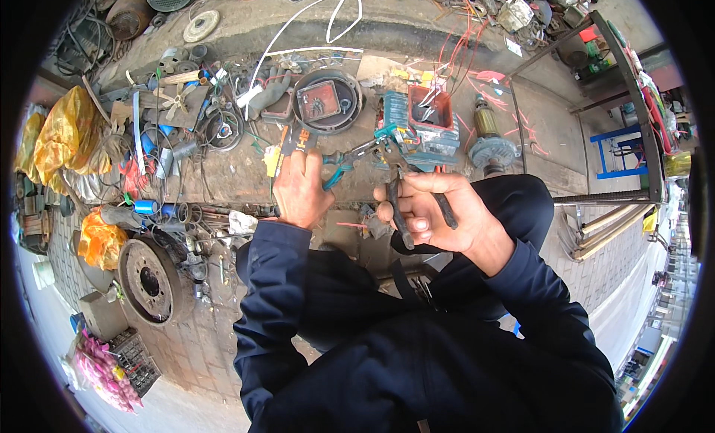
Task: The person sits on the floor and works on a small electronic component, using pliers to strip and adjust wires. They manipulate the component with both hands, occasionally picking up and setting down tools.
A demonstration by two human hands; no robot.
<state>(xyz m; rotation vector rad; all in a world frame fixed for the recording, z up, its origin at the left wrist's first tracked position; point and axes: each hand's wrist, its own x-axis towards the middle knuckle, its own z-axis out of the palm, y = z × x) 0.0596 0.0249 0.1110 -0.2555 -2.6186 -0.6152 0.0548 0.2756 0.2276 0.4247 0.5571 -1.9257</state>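
Right hand [450,213]: grasping dark pliers [395,202] by their spread handles.
Pliers: above the lap's far edge, jaws toward the red bin [436,120].
Left hand [302,189]: fingers curled at an orange-and-black piece [296,140]; whether they grip it, I can't tell.
Teal handle [339,175]: just right of that hand.

The fisheye view is angled down from the person's head — close above left hand [304,189] and right hand [450,215].
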